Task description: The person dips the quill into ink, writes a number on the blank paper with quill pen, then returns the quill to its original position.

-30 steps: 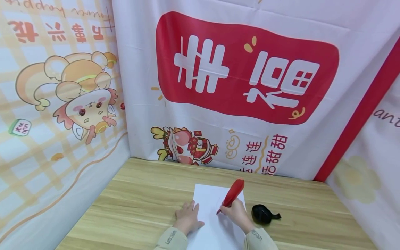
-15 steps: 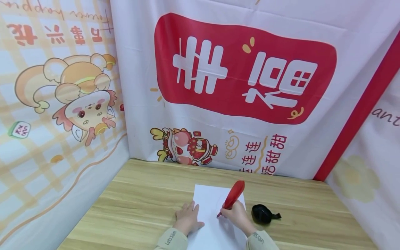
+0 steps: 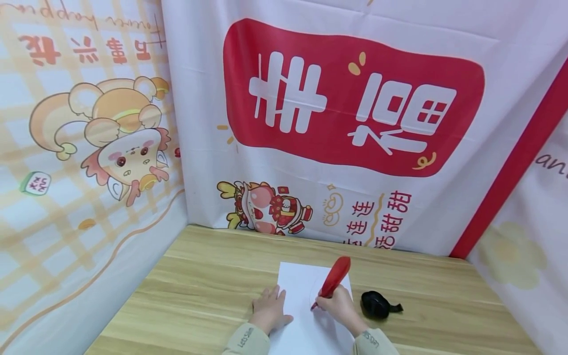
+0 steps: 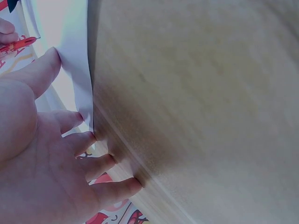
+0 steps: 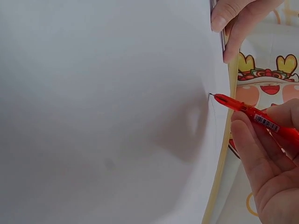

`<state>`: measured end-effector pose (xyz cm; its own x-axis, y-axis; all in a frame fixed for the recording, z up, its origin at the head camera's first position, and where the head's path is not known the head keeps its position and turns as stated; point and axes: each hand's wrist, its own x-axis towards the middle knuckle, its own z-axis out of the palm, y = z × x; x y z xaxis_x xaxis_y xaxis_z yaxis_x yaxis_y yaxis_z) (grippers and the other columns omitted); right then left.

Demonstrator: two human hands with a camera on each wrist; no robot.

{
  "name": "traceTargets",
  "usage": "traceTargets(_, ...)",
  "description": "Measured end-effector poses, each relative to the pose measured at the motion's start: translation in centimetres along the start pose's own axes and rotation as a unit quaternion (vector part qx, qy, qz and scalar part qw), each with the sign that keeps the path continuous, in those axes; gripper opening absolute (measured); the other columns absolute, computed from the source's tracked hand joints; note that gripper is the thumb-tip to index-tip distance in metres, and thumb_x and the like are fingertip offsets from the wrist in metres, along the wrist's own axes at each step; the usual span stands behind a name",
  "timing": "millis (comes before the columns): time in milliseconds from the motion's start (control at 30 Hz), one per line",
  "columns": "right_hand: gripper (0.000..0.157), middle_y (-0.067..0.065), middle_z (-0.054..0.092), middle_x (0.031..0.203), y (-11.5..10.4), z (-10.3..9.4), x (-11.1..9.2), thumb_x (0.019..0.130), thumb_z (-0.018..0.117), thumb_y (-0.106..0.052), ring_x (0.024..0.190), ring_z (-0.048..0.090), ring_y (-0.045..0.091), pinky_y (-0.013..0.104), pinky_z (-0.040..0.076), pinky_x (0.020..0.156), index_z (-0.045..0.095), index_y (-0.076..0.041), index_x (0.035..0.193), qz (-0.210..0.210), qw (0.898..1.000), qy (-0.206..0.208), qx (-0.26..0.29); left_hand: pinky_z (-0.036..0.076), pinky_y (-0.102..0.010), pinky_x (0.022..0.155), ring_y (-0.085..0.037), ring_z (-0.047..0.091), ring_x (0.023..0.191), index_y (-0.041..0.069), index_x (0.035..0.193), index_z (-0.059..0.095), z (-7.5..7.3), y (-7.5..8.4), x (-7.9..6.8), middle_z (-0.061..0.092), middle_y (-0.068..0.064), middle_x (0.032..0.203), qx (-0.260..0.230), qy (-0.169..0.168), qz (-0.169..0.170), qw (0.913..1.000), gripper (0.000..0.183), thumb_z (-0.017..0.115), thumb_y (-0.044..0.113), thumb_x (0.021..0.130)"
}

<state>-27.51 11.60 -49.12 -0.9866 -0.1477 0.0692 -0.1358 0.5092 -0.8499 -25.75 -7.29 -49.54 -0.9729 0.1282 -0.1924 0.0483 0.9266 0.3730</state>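
Observation:
A white sheet of paper (image 3: 293, 278) lies on the wooden table. My left hand (image 3: 269, 308) rests flat along its left edge, fingers spread, the thumb on the sheet. In the left wrist view, the fingertips of that hand (image 4: 51, 140) touch the paper's edge and the table. My right hand (image 3: 340, 301) pinches a red pen (image 3: 336, 279), tilted with its broad red end up. Seen from the right wrist, the pen (image 5: 261, 117) has a barcode label, and its fine point meets the paper at the end of a thin curved line (image 5: 215, 119).
To the right of the paper lies a glossy black rounded object (image 3: 375, 304) with a narrow tail; its kind is unclear. Printed cloths (image 3: 199, 148) hang behind the table (image 3: 186, 286) and at both sides.
The pen's point has moved slightly down the sheet, towards me, and the faint curved line shows above it. My left hand stays in place on the paper. The head view has shifted a little.

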Motion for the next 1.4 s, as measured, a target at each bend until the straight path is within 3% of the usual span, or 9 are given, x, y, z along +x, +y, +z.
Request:
traceTargets(267, 0.008, 0.002, 0.060, 0.064, -0.2, -0.1, -0.3, 0.073, 0.064, 0.003, 0.058, 0.057, 0.013, 0.027, 0.051, 0.054, 0.060, 0.003, 0.080, -0.002, 1.000, -0.005, -0.001, 0.021, -0.067, 0.098, -0.044, 0.026, 0.129, 0.004, 0.132, 0.048, -0.2, 0.0, -0.1, 0.036, -0.019, 0.141, 0.003, 0.002, -0.001, 1.0000, 0.067, 0.070, 0.037, 0.078)
traceTargets(667, 0.007, 0.005, 0.061, 0.066, 0.2, -0.4, -0.7, 0.073, 0.063, 0.005, 0.060, 0.061, 0.016, 0.030, 0.055, 0.056, 0.059, 0.004, 0.079, 0.009, 0.998, -0.039, 0.042, 0.023, -0.066, 0.098, -0.043, 0.027, 0.129, 0.005, 0.132, 0.048, -0.1, 0.2, 0.0, 0.036, -0.018, 0.141, 0.014, 0.000, -0.010, 0.9999, 0.067, 0.069, 0.039, 0.079)
traceTargets(833, 0.008, 0.005, 0.061, 0.067, 0.1, -0.6, -0.8, 0.074, 0.063, 0.006, 0.062, 0.061, 0.017, 0.031, 0.055, 0.057, 0.058, 0.004, 0.080, 0.023, 0.997, -0.052, 0.048, 0.022, -0.067, 0.097, -0.044, 0.027, 0.129, 0.005, 0.132, 0.048, 0.2, -0.1, 0.3, 0.036, -0.018, 0.141, 0.016, 0.000, -0.007, 0.9998, 0.068, 0.070, 0.039, 0.078)
traceTargets(1200, 0.007, 0.006, 0.061, 0.067, 0.3, -1.4, -1.1, 0.074, 0.063, 0.006, 0.062, 0.060, 0.016, 0.030, 0.055, 0.057, 0.059, 0.005, 0.079, 0.020, 0.996, -0.079, 0.045, 0.020, -0.069, 0.096, -0.043, 0.024, 0.130, 0.006, 0.134, 0.046, 2.3, -1.2, 2.1, 0.033, -0.017, 0.143, 0.026, 0.006, -0.010, 0.9996, 0.073, 0.069, 0.045, 0.077)
traceTargets(1400, 0.006, 0.008, 0.062, 0.069, 0.5, -2.0, -1.3, 0.075, 0.063, 0.006, 0.063, 0.060, 0.017, 0.031, 0.056, 0.058, 0.059, 0.006, 0.080, 0.031, 0.994, -0.094, 0.042, 0.020, -0.068, 0.097, -0.042, 0.024, 0.130, 0.006, 0.134, 0.046, 1.8, -0.7, 1.6, 0.034, -0.017, 0.143, 0.021, 0.004, -0.012, 0.9997, 0.072, 0.069, 0.043, 0.077)
